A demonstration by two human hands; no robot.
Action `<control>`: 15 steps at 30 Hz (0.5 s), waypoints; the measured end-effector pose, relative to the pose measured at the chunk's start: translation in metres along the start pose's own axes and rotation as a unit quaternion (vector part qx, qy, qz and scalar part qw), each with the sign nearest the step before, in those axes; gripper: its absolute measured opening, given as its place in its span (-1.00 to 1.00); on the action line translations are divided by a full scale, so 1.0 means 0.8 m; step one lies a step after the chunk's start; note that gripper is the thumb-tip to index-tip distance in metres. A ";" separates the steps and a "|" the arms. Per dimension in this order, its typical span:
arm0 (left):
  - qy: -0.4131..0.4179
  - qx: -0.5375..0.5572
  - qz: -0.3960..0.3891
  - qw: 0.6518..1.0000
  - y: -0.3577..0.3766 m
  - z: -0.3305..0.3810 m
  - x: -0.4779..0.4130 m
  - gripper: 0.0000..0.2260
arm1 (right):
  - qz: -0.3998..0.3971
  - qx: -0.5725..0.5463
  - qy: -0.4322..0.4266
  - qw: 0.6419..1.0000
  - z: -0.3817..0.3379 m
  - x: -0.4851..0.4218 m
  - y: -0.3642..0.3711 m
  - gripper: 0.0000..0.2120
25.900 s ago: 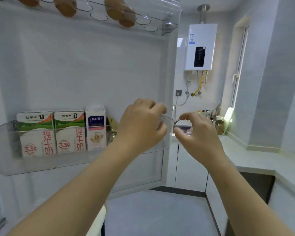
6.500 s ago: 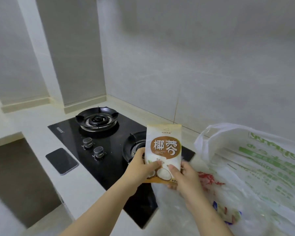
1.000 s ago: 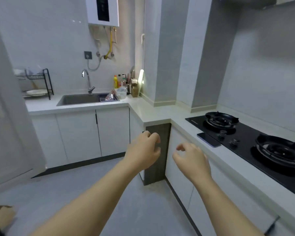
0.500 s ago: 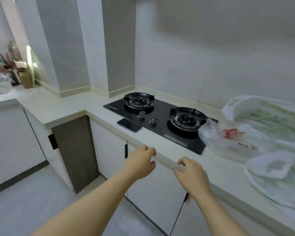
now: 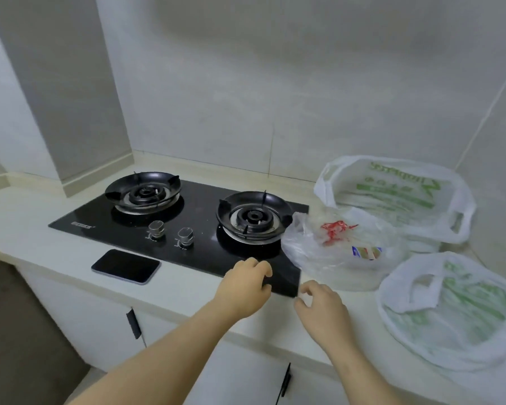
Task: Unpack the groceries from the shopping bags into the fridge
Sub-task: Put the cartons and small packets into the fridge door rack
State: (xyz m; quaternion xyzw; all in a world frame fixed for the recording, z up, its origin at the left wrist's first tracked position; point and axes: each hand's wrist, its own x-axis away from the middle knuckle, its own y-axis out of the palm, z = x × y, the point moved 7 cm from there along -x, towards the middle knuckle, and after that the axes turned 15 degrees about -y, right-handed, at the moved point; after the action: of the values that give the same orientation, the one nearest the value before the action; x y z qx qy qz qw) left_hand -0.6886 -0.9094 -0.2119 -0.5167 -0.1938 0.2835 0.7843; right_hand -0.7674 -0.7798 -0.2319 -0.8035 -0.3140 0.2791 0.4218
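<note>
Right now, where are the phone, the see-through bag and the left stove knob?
phone (image 5: 126,266), head view, middle of its screen.
see-through bag (image 5: 327,260), head view, its crinkly front.
left stove knob (image 5: 156,228), head view, its shiny top.

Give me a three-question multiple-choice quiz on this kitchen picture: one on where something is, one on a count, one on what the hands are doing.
1. Where does the phone lie?
A) on a burner
B) on the counter in front of the hob
C) on the floor

2. How many plastic bags sit on the counter?
A) one
B) three
C) five

3. What do the left hand and right hand hold?
A) a milk carton
B) a knob
C) nothing

Answers:
1 B: it lies flat on the pale surface before the hob's front edge.
2 B: far green-printed bag, near green-printed bag, clear bag.
3 C: both hover with loosely curled fingers, empty.
</note>
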 end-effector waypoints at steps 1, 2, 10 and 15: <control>0.010 0.003 -0.005 1.000 0.007 0.009 -0.011 -0.72 | 0.006 -0.003 0.011 1.000 0.012 -0.005 -0.004 -0.75; 0.020 0.009 -0.007 1.000 0.012 0.019 -0.021 -0.72 | 0.015 -0.008 0.021 1.000 0.024 -0.011 -0.008 -0.75; 0.052 0.107 0.040 0.992 0.034 0.120 -0.111 -0.78 | 0.099 -0.024 0.050 0.994 0.138 -0.079 -0.068 -0.72; 0.038 0.072 -0.004 0.997 0.086 0.178 -0.174 -0.72 | 0.096 -0.046 0.038 0.994 0.217 -0.127 -0.091 -0.82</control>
State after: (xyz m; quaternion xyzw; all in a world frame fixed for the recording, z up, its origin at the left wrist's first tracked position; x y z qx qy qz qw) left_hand -0.8967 -0.8788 -0.2212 -0.4687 -0.1449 0.2733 0.8274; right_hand -0.9766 -0.7355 -0.2356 -0.8584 -0.2317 0.2729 0.3673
